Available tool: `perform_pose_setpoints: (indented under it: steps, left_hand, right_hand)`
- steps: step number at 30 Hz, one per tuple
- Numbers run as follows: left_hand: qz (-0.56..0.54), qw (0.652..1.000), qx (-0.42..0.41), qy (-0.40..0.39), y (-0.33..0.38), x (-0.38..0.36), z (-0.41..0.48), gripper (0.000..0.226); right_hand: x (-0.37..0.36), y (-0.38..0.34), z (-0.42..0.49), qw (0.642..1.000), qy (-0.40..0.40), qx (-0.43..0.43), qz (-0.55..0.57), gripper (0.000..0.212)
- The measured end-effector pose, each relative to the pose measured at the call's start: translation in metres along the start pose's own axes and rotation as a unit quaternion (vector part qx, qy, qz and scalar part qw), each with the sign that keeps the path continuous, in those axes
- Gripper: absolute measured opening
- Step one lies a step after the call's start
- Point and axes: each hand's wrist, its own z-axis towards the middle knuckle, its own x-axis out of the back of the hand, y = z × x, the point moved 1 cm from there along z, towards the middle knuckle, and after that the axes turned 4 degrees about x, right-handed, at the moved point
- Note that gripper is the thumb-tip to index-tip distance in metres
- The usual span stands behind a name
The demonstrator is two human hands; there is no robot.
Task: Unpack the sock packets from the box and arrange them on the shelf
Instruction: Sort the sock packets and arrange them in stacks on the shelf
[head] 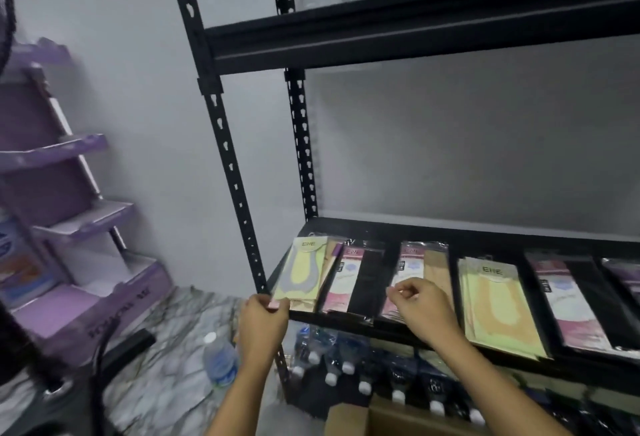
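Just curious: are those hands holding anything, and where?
The left hand pinches the yellow sock packet by its near edge; whether the right hand holds anything is unclear.

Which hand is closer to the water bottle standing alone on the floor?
Left. The left hand is up-right of the water bottle; the right hand is farther right, over the shelf.

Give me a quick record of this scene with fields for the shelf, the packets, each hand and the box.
Shelf: black metal shelf, packets on its lower visible tier
Packets: sock packets in six piles, lying flat in a row
Left hand: pinches the near corner of the leftmost yellow packet
Right hand: fingers curled at the near end of the pink and beige packet; grip unclear
Box: cardboard box, open, contents hidden
Under shelf: water bottles
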Motion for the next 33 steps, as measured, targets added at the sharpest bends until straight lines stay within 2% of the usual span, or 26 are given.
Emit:
perform_pose_setpoints:
  steps: [3,7,12,17,22,27,31,33]
  left_hand:
    - [0.012,1.000,0.025,0.005,-0.010,-0.002,0.011,0.039]
    - [0.012,0.999,0.048,0.002,-0.013,-0.010,0.021,0.046]
    - [0.014,0.998,0.056,0.021,-0.006,-0.017,0.024,0.050]
    - [-0.030,0.996,0.086,-0.002,-0.010,-0.021,0.032,0.037]
    - [-0.077,0.992,0.094,-0.039,-0.017,-0.016,0.038,0.034]
    - [-0.117,0.987,0.105,-0.039,-0.017,-0.002,0.033,0.030]
    - [-0.187,0.972,0.137,-0.037,-0.025,0.010,0.030,0.027]
    - [-0.225,0.962,0.151,-0.042,-0.031,0.015,0.031,0.027]
  right_hand:
    - [-0.022,-0.008,0.012,0.999,-0.014,0.004,-0.045,0.020]
    - [-0.046,-0.006,0.028,0.986,-0.034,0.003,-0.161,0.039]
    - [-0.057,-0.017,0.037,0.940,-0.057,0.002,-0.337,0.046]
    - [-0.069,-0.015,0.041,0.904,-0.103,-0.024,-0.415,0.051]
    - [-0.071,-0.018,0.047,0.912,-0.115,-0.059,-0.388,0.046]
    - [-0.068,-0.024,0.049,0.931,-0.113,-0.092,-0.335,0.039]
    - [-0.064,-0.024,0.053,0.956,-0.084,-0.113,-0.258,0.030]
    - [-0.062,-0.024,0.056,0.969,-0.067,-0.124,-0.204,0.033]
